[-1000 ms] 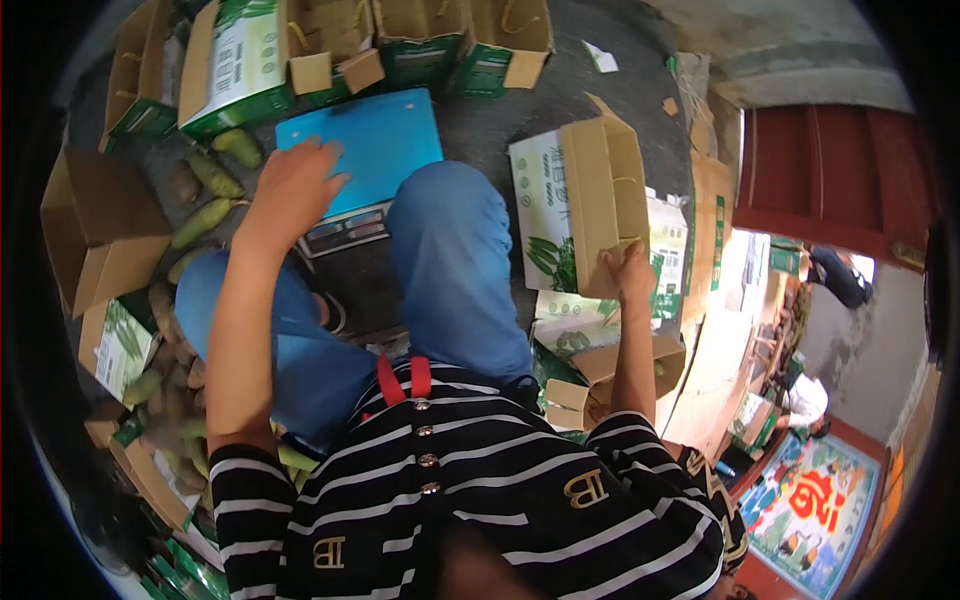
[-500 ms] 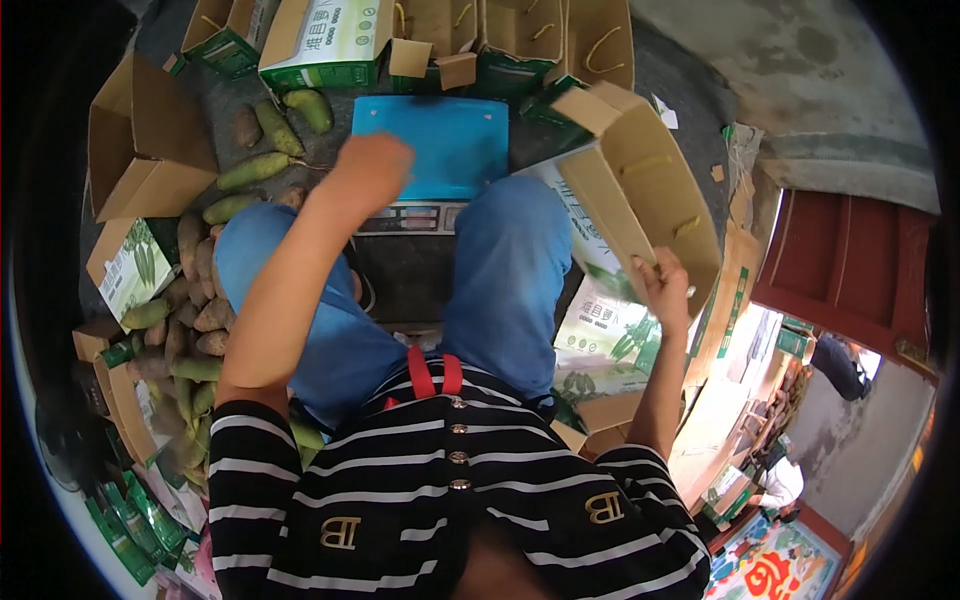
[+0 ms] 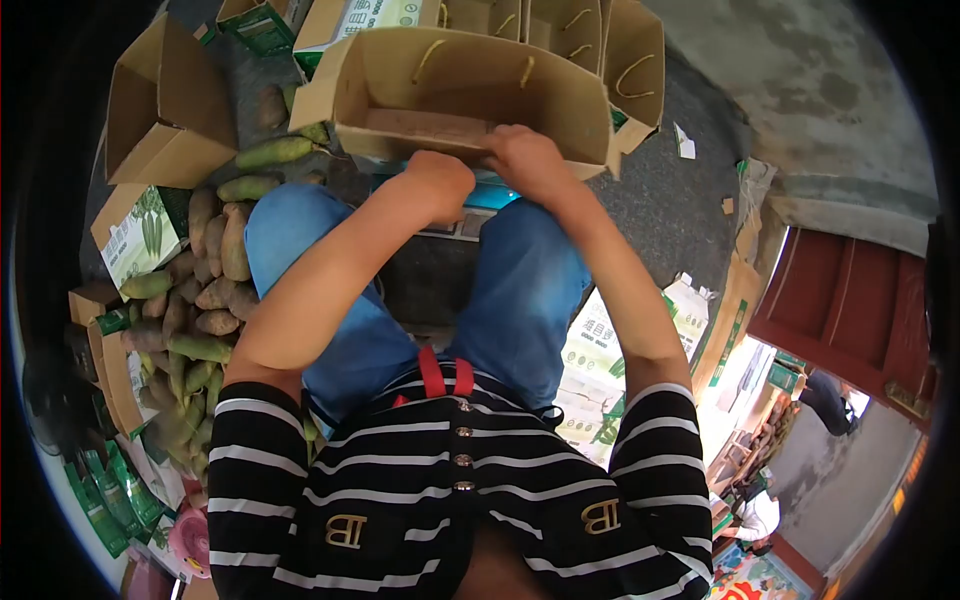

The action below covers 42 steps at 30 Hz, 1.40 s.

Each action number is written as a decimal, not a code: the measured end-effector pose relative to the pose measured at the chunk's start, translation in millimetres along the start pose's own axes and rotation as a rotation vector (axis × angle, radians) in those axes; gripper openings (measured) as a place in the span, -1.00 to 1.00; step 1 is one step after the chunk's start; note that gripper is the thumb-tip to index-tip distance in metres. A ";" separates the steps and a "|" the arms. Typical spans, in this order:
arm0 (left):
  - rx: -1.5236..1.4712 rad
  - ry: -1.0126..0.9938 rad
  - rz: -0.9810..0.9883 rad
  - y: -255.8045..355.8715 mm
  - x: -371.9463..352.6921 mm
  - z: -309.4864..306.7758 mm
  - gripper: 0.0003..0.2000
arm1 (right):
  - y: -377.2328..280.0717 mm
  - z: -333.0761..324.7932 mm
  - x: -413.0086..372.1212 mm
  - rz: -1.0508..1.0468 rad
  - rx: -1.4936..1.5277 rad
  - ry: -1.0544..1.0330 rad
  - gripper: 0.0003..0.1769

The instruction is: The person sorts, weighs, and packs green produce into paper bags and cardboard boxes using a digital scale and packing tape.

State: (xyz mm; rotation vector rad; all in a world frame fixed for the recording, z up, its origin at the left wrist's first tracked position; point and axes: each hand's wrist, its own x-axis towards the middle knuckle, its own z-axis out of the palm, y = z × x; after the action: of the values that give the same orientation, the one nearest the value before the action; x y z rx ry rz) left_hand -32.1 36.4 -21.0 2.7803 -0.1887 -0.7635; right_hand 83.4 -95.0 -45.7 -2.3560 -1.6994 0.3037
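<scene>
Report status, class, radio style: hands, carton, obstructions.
Right hand on near rim of open carton. Left hand beside it, grip unclear. Carton hides part of blue scale; more cartons beyond.

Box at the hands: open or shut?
Open. The box has its mouth toward the camera, showing its inner walls and yellow cords; the right hand is at its near rim.

Looks like an informal produce packing area or small storeroom. Green radishes (image 3: 274,152) and brown-skinned tubers (image 3: 218,294) are heaped on a dark floor (image 3: 655,205). Printed cartons with rope handles (image 3: 565,35) are lined up nearby. A blue-topped scale (image 3: 492,196) is set under the open carton (image 3: 470,90). Stained bare wall (image 3: 810,90) and dark red door (image 3: 850,300) are seen at the side; more tubers (image 3: 770,432) are piled beyond.
</scene>
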 end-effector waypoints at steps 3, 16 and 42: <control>-0.011 -0.026 -0.024 0.7 0.9 -0.9 -0.68 | -11.5 -1.2 7.7 0.034 -0.076 -0.201 -0.71; -0.044 -0.026 0.029 7.9 5.3 -0.7 -0.67 | -139.2 -257.0 -117.6 -0.279 0.776 0.809 -0.57; -0.033 -0.046 -0.008 17.9 14.9 -4.3 -0.68 | -125.7 -205.7 -117.7 -0.450 1.308 0.910 -0.58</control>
State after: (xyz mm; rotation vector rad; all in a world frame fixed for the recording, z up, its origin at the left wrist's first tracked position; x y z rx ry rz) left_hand -18.2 17.3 -19.6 2.7360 -0.1713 -0.8250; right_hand -6.4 -180.0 192.4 -0.8689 -0.9601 0.1279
